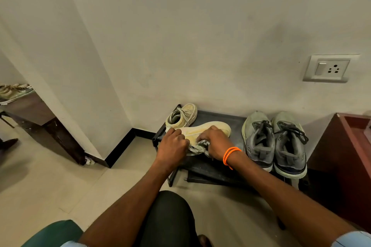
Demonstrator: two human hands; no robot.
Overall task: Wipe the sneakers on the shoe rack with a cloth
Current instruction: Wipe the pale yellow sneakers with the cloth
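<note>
Dark wood of a low table (30, 110) occupies the far left, bearing a pale sneaker (14, 91) at the frame edge. Moving right along the skirting, the black shoe rack (216, 120) stands against the wall. At its left rear corner rests one cream sneaker (181, 116), upright, heel toward the viewer.

Just in front of it, its partner, the cream sneaker in hand (202, 131), lies tipped on its side above the rack's top shelf. The left hand (173, 146) grips this shoe at the heel end, fingers curled round it. The right hand (215, 142), with an orange band (230, 156) at the wrist, is closed on a bunched grey cloth (201, 146) and presses it against the shoe's lower flank. Further right, a grey pair of sneakers (275, 142) sits side by side on the same shelf, untouched. A red-brown cabinet (345, 156) adjoins the rack; a wall socket (327, 68) is mounted above.

Assessment: wiping of the first pair is under way; the grey pair appears outstanding. Recommended practice: keep the heel grip firm so the shoe cannot twist, work the cloth in short strokes along the sole edge toward the toe, refold to a clean face when soiled, then rotate the shoe to reach the hidden side
</note>
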